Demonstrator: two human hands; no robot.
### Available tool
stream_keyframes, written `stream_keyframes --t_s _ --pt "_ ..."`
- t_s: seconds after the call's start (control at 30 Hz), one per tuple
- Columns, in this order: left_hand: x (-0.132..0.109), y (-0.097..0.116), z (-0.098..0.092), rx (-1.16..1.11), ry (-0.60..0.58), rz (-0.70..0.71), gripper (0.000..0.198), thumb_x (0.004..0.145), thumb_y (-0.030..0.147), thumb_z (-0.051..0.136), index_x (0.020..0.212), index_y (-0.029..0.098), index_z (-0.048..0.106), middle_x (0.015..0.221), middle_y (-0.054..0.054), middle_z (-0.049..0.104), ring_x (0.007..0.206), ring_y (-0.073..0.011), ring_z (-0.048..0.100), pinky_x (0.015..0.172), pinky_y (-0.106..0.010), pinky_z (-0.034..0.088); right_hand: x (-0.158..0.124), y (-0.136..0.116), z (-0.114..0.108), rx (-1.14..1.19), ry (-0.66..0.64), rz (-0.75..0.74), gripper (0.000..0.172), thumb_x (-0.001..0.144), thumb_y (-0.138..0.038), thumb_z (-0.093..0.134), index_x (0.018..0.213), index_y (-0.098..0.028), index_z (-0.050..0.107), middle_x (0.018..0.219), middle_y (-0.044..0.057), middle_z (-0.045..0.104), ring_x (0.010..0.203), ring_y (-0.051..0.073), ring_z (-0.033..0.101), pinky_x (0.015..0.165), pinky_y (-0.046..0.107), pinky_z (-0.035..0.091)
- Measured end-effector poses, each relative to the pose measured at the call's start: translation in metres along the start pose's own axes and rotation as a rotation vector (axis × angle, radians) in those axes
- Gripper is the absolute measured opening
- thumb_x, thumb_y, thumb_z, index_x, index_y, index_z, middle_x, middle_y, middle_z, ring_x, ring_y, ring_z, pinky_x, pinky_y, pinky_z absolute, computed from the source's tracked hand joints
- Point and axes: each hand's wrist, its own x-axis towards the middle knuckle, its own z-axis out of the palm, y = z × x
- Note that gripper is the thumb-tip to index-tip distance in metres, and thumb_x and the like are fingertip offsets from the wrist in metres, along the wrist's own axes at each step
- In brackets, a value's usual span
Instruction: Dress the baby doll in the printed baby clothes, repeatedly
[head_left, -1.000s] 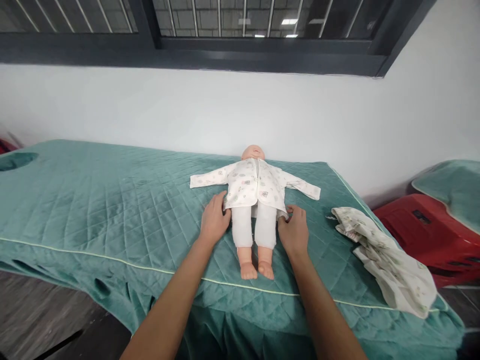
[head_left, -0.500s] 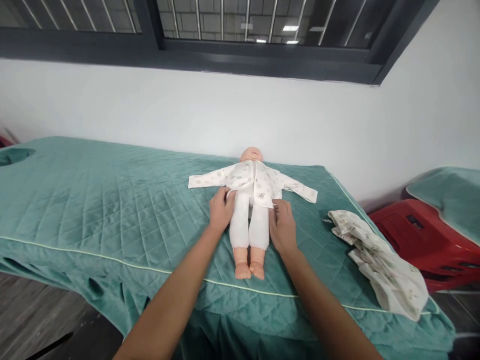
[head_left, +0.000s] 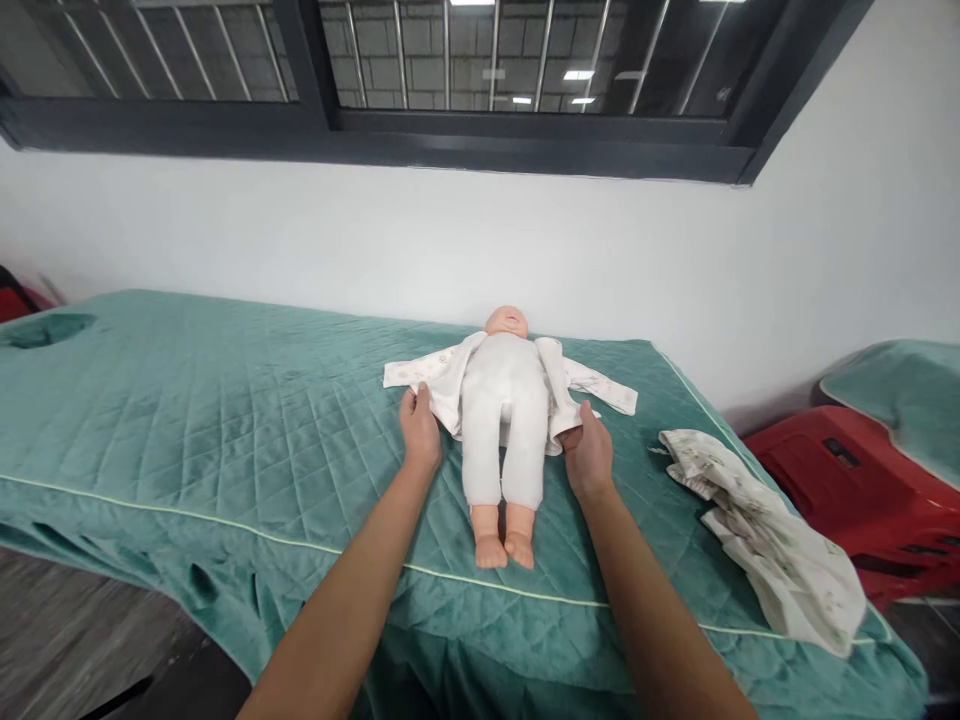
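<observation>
A baby doll (head_left: pixel 504 385) with a white body lies on its back, head toward the wall and bare feet toward me. The patterned white jacket (head_left: pixel 450 385) is spread open at both sides of its torso, sleeves stretched outward. My left hand (head_left: pixel 421 428) is closed on the jacket's left front edge, beside the doll's hip. On the other side, my right hand (head_left: pixel 589 448) pinches the right front edge. The doll's chest and legs show between the hands.
The doll lies on a green quilted bed cover (head_left: pixel 300 430). A crumpled patterned white cloth (head_left: pixel 772 540) is at the right edge, near a red plastic stool (head_left: pixel 832 460). Behind the bed are a white wall (head_left: pixel 375 240) and a barred window.
Both hands have moved outward, drawing the jacket fronts apart and baring the doll's white torso. The view has tilted slightly upward.
</observation>
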Motion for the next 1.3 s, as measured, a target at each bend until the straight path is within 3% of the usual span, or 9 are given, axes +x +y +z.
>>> stream_keyframes --t_s 0.27,0.5,0.7,0.8,0.87,0.97,1.1,1.3 --pt "0.005 0.000 -0.004 0.071 0.088 0.032 0.040 0.082 0.043 0.065 0.064 0.021 0.038 0.065 0.006 0.032 0.062 -0.0101 0.031 0.058 -0.024 0.031 -0.023 -0.003 -0.007 -0.081 0.068 0.033 0.036 0.077 -0.050 0.074 0.067 -0.016 0.063 0.063 -0.001 0.062 0.061 0.013 0.057 0.061 0.027 0.049" --pt "0.005 0.006 -0.009 0.191 0.192 0.093 0.037 0.082 0.030 0.064 0.067 0.022 0.032 0.068 0.006 0.029 0.064 -0.0109 0.028 0.062 -0.026 0.029 -0.057 -0.015 -0.026 -0.075 0.230 -0.095 0.025 0.079 -0.043 0.072 0.079 -0.020 0.061 0.074 -0.003 0.061 0.070 0.012 0.059 0.072 0.027 0.050" --pt "0.001 0.013 -0.009 0.247 0.200 0.115 0.037 0.087 0.024 0.057 0.065 0.023 0.027 0.067 0.006 0.025 0.062 -0.0107 0.026 0.062 -0.027 0.028 -0.065 -0.019 -0.035 -0.391 0.111 -0.111 0.024 0.083 -0.044 0.068 0.079 -0.021 0.063 0.078 0.000 0.065 0.073 0.016 0.060 0.073 0.030 0.048" --pt "-0.002 0.016 -0.010 0.301 0.209 0.153 0.038 0.086 0.021 0.058 0.064 0.023 0.027 0.065 0.006 0.026 0.062 -0.0111 0.025 0.063 -0.027 0.029 -0.045 -0.030 -0.044 -0.529 0.203 -0.147 0.031 0.085 -0.051 0.060 0.075 -0.021 0.060 0.072 0.000 0.062 0.067 0.017 0.056 0.067 0.031 0.046" --pt "-0.006 0.017 -0.011 0.348 0.211 0.187 0.039 0.085 0.020 0.058 0.063 0.022 0.027 0.064 0.007 0.025 0.061 -0.0112 0.025 0.063 -0.026 0.029 -0.017 -0.039 -0.053 -0.753 0.317 -0.160 0.039 0.089 -0.055 0.050 0.070 -0.022 0.056 0.066 0.000 0.057 0.063 0.018 0.052 0.066 0.033 0.044" --pt "-0.010 0.019 -0.012 0.386 0.198 0.220 0.039 0.086 0.019 0.057 0.062 0.022 0.027 0.062 0.007 0.026 0.060 -0.0110 0.026 0.063 -0.026 0.029 0.037 -0.050 -0.069 -1.146 0.424 -0.175 0.032 0.090 -0.050 0.047 0.084 -0.020 0.057 0.086 0.008 0.064 0.083 0.024 0.059 0.082 0.039 0.046" --pt "-0.012 0.019 -0.012 0.378 0.188 0.231 0.039 0.085 0.019 0.057 0.062 0.022 0.027 0.061 0.007 0.027 0.059 -0.0107 0.027 0.063 -0.027 0.029 0.095 -0.049 -0.080 -1.250 0.409 -0.133 0.034 0.080 -0.042 0.062 0.100 -0.015 0.058 0.102 0.017 0.065 0.103 0.033 0.059 0.095 0.047 0.042" --pt "-0.011 0.020 -0.010 0.362 0.176 0.215 0.041 0.085 0.021 0.060 0.060 0.022 0.027 0.060 0.007 0.026 0.058 -0.0107 0.027 0.060 -0.027 0.029 0.126 -0.034 -0.087 -1.272 0.396 -0.106 0.032 0.075 -0.036 0.065 0.099 -0.015 0.064 0.103 0.018 0.068 0.098 0.033 0.062 0.092 0.047 0.044"
